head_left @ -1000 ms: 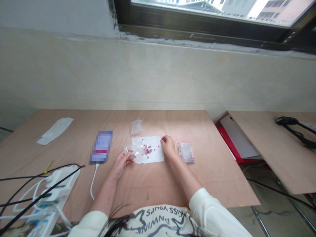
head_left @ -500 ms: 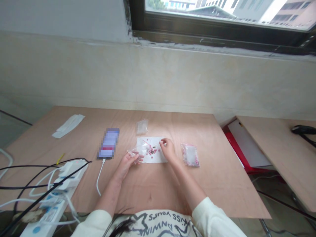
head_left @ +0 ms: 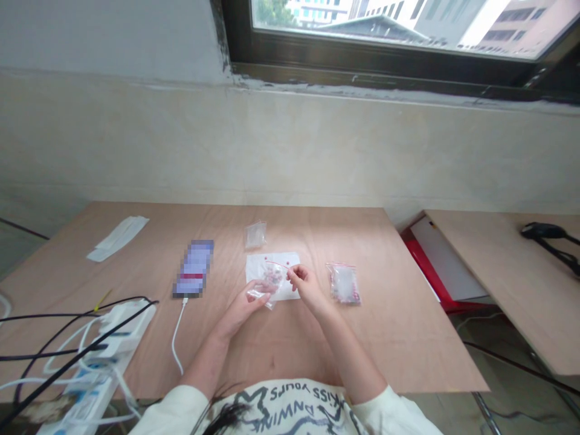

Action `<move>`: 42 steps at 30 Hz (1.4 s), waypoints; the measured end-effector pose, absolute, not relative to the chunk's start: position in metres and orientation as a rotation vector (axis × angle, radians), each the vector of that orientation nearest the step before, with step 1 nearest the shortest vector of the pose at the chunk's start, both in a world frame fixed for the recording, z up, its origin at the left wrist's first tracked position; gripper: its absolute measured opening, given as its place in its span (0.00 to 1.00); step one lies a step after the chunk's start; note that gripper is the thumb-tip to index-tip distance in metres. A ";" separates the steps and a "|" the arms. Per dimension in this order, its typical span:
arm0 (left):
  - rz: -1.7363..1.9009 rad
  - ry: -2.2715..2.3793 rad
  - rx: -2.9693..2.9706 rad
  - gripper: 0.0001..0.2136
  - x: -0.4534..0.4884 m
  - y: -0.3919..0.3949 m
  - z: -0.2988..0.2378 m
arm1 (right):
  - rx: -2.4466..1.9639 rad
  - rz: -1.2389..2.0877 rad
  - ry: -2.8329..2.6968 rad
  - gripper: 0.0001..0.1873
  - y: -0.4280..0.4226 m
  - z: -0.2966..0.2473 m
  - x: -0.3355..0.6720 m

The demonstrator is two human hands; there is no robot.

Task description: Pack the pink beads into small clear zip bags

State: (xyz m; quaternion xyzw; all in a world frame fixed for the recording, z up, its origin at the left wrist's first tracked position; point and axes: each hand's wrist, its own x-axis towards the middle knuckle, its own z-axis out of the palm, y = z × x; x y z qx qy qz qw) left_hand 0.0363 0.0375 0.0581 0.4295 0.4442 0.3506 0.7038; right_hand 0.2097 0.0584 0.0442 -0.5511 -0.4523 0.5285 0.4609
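My left hand [head_left: 242, 309] grips the lower corner of a small clear zip bag [head_left: 268, 281] with a red-lined seal, held just above a white paper sheet [head_left: 258, 269]. My right hand [head_left: 307, 286] pinches the bag's red-lined top edge at the fingertips. Pink and dark beads [head_left: 272, 277] lie on the sheet, partly hidden behind the bag. Another clear zip bag [head_left: 344, 284], with pink specks inside, lies to the right of my right hand. A smaller clear bag [head_left: 255, 235] lies beyond the sheet.
A pixelated phone [head_left: 193, 269] lies left of the sheet on the wooden table [head_left: 290, 229], with a white charging cable [head_left: 176, 341]. A power strip [head_left: 109, 356] and black cables sit at the left front. White paper strips [head_left: 118, 238] lie far left. A lower wooden board [head_left: 498, 272] stands right.
The clear bag has risen over the sheet and moved right with my left hand. My right fingertips now meet its top edge. The view has shifted slightly.
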 end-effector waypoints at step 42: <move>0.539 1.123 1.617 0.10 0.030 0.060 0.079 | -1.407 1.215 -1.355 0.07 0.040 0.060 0.195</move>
